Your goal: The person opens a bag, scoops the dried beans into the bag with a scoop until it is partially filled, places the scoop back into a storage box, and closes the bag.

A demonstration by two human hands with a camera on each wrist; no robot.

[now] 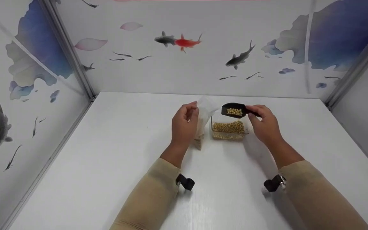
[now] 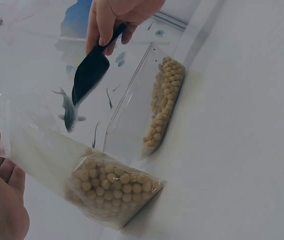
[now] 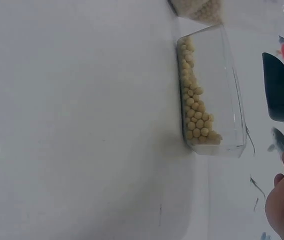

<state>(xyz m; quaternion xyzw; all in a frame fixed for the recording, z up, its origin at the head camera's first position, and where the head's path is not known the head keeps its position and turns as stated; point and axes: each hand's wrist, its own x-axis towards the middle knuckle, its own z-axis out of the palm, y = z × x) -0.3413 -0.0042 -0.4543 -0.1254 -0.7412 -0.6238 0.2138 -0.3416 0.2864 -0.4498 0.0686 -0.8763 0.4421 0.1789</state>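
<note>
Scoop (image 3: 280, 90) above clear container (image 3: 215, 80), bag (image 2: 39, 150) alongside

White desk (image 1: 123, 143), kinda glossy, with a clear tub (image 3: 221, 85) of yellowish beans (image 3: 196, 117) and a see-through bag (image 2: 57, 155) sitting side by side.

A clear box (image 3: 226, 90), part-full of yellow beans (image 1: 229, 127), sits near the far edge of the surface (image 1: 107, 159); beside it, toward the left edge, a translucent bag (image 1: 203, 111), beans low inside. A black scoop (image 3: 280, 90) with beans is raised up.
</note>
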